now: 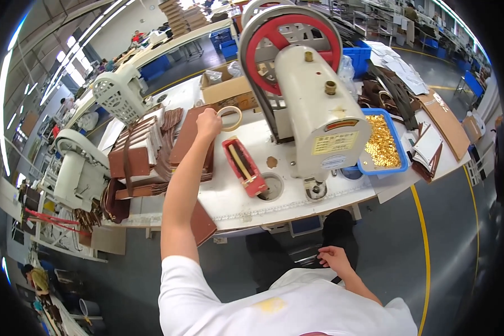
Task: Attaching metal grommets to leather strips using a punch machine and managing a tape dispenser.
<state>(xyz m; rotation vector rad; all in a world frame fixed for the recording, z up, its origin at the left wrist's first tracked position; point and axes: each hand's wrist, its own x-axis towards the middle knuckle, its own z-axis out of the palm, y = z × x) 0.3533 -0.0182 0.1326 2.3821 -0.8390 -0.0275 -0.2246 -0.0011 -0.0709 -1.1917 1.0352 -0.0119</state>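
Note:
My left arm stretches forward over the white worktable. My left hand [209, 122] is closed at the left rim of a cream-coloured roll of tape [230, 119], with its fingertips hidden. Under that hand and forearm lies a stack of reddish-brown sheets [187, 134]. Closer to me, a red tape dispenser [244, 167] rests on the table. My right hand [334, 257] is held low over my lap, its fingers curled together. Whatever it may pinch is too small to make out.
A cream press machine [325, 106] with a red wheel stands on the table. Right of it, a blue tray [400, 147] holds gold-coloured small parts. Brown strips [145, 147] are piled at the left. Behind sits an open cardboard box [224, 88]. A brown sheet [202, 224] overhangs the front edge.

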